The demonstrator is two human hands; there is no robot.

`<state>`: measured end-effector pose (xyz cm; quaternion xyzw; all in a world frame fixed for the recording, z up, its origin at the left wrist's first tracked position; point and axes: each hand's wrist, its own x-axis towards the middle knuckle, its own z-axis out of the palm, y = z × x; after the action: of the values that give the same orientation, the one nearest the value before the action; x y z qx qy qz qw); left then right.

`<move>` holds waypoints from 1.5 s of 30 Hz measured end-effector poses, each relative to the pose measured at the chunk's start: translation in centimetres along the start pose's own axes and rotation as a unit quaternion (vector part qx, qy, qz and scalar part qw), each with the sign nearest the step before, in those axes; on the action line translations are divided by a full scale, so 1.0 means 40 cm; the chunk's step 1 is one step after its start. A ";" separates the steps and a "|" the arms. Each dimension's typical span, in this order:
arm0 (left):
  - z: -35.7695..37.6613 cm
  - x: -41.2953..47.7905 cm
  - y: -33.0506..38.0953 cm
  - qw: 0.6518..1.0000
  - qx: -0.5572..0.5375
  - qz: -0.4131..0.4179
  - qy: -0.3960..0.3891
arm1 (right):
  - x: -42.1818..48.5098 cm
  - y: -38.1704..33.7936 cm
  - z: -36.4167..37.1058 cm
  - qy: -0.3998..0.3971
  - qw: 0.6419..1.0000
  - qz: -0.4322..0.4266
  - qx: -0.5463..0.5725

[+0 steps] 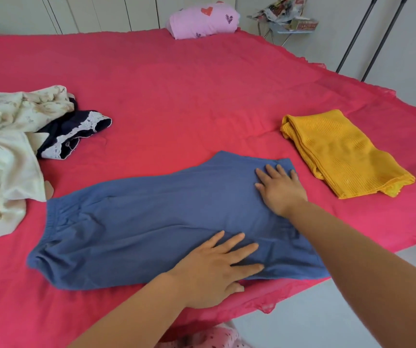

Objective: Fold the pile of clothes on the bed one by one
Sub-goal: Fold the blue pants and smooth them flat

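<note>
Two hands lie flat on one pair of blue soft-cloth trousers with a gathered elastic waistband (151,222), spread along the near edge of the bed with the red sheet (176,96). Left hand (217,270): fingers straight and spread, palm down on the near side of the cloth, gripping nothing. Right hand (281,189): likewise flat and released, pressing near the far right-hand end. The waistband lies to the left, near but apart from the unfolded pile of cream, white and navy lace-trimmed clothes (13,146). One folded yellow ribbed garment (347,154) lies to the right, apart from the trousers. Assessment: the trousers appear thin, light and limp. They would likely sag and crease if lifted by a single point, and may slide a little on the sheet. Recommended hold: pinch both corners of one end, at the leg hem or the waistband, and carry that end over to the other with the cloth supported on the bed. The elastic band looks the thickest part and should offer the surest purchase. Breakage risk: none apparent.
</note>
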<state>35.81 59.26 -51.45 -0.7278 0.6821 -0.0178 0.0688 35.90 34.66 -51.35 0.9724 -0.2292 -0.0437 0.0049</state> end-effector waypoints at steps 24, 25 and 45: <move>0.084 -0.322 -0.235 0.875 -0.092 -0.471 -0.069 | -0.111 -0.090 0.031 0.020 1.000 -0.003 0.002; 0.087 -0.332 -0.239 0.870 -0.093 -0.480 -0.066 | -0.120 -0.100 0.034 0.032 0.999 -0.026 0.008; 0.033 -0.268 -0.196 0.857 -0.085 -0.508 0.016 | -0.202 -0.038 0.025 0.012 0.999 0.039 0.024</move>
<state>43.01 70.48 -51.04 -0.9758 0.2173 -0.0035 -0.0232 29.27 39.64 -51.71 0.9629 -0.2680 -0.0268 -0.0141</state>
